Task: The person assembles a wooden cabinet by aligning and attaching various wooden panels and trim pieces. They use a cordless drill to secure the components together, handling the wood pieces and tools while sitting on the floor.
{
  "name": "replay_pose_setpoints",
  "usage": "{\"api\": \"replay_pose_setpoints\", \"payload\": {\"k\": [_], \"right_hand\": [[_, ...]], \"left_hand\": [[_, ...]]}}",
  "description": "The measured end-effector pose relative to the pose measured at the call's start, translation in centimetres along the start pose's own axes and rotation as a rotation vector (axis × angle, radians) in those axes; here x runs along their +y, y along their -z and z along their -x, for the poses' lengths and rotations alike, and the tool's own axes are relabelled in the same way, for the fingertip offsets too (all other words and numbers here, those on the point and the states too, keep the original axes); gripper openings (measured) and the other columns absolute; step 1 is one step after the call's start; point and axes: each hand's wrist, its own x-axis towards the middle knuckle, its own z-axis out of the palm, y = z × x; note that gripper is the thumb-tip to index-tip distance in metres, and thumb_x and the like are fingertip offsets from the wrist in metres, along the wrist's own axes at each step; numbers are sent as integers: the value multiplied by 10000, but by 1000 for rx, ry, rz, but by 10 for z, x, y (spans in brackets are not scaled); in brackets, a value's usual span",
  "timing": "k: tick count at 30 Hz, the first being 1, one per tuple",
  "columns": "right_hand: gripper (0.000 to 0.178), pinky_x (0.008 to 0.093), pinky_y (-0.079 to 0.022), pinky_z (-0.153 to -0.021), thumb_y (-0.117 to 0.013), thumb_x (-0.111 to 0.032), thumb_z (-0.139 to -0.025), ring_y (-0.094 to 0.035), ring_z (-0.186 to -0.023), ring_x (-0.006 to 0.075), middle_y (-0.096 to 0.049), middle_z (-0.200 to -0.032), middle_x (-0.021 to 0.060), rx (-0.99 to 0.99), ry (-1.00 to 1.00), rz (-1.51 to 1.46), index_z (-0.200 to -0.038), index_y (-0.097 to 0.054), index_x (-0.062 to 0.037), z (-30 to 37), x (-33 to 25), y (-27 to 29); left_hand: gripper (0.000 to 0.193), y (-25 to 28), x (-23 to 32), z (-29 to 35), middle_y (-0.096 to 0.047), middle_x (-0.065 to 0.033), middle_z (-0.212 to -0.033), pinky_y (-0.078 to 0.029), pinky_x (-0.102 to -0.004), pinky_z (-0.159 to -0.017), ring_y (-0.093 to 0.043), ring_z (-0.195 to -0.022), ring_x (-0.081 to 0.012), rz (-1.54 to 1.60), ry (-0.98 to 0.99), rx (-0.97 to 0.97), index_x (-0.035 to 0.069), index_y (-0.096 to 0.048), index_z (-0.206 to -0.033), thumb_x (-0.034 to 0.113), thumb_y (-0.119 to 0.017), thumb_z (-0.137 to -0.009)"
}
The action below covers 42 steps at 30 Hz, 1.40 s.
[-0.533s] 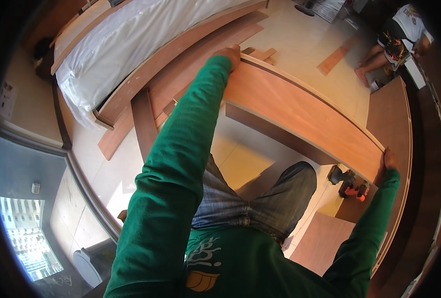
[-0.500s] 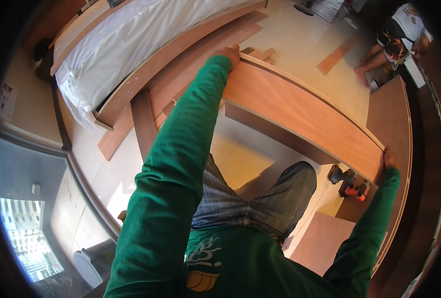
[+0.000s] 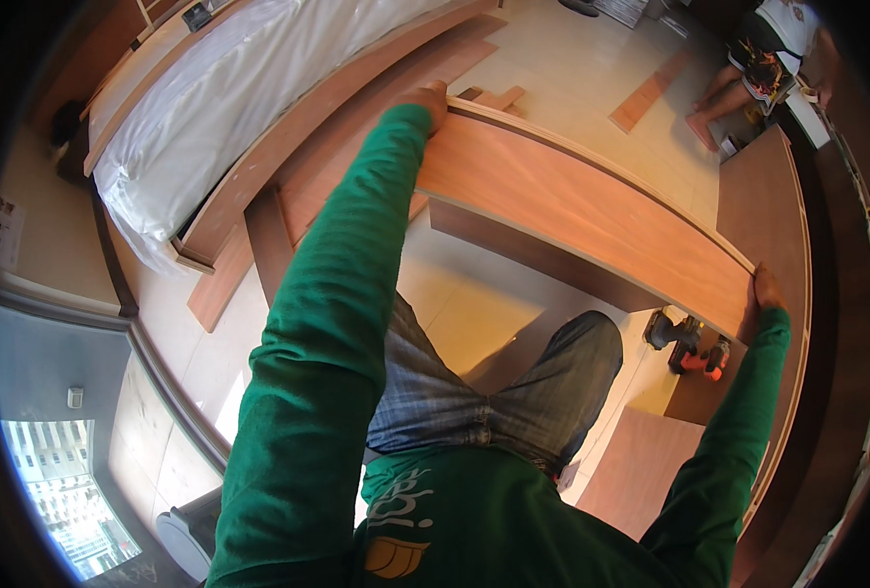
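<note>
A long reddish-brown wooden board (image 3: 572, 206) spans across in front of me, above my knees. My left hand (image 3: 434, 104) is closed round its far left end, fingers over the edge. At the opposite end, my right hand (image 3: 766, 292) grips the board's right corner, close to a large upright wooden panel (image 3: 770, 186). Below the board stands a darker plank (image 3: 543, 257) on its edge; I cannot tell whether the two are joined. Two power drills (image 3: 685, 345), one with a red base, are beside the right end, near my right forearm.
A plastic-wrapped mattress (image 3: 219, 118) in a wooden frame lies at the far left, with loose planks (image 3: 221, 279) beside it. Another person (image 3: 763, 64) bends over at the far right. A glass door (image 3: 62, 392) is on the left. A flat wood piece (image 3: 641, 461) lies lower right.
The view has shifted slightly. My left hand and the board's left end sit a little further left; both hands keep their hold on the board.
</note>
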Motion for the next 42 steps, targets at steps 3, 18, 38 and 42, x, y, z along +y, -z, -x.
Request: {"api": "replay_pose_setpoints", "payload": {"k": [3, 18, 38, 42], "right_hand": [[603, 447, -341, -1077, -290, -446, -958, -498, -1277, 407, -544, -1343, 285, -3, -22, -11, -1193, -616, 4, -1, -3, 1], [572, 476, -341, -1082, -222, -380, -997, -500, -1252, 446, -536, -1316, 319, 15, -3, 81, -1167, -586, 27, 38, -24, 1], [484, 291, -439, -854, -573, -467, -889, -557, -943, 156, -617, -1038, 48, 174, -344, -1049, -1091, -674, -40, 198, 9, -63], [490, 297, -448, -864, -553, -469, -921, -569, -939, 169, -626, -1037, 56, 124, -354, -1014, -1097, -660, -25, 209, 6, -58]], "left_hand": [[393, 3, 2, -1, -547, -169, -1382, -416, -486, -1076, -513, -1288, -369, 23, 0, -13, 121, -528, -1325, 196, -320, -1001], [706, -3, -4, 13, -471, -311, -1391, -284, -482, -1132, -411, -1346, -436, 187, 21, 41, -65, -547, -1293, 450, -168, -994], [626, -53, -82, 137, -578, -332, -776, -433, -482, -764, -584, -767, -437, 560, 139, 288, -70, -588, -784, 494, -397, -977], [599, -65, -101, 147, -590, -333, -799, -434, -488, -773, -589, -784, -444, 459, -57, 392, -63, -608, -810, 475, -403, -976]]}}
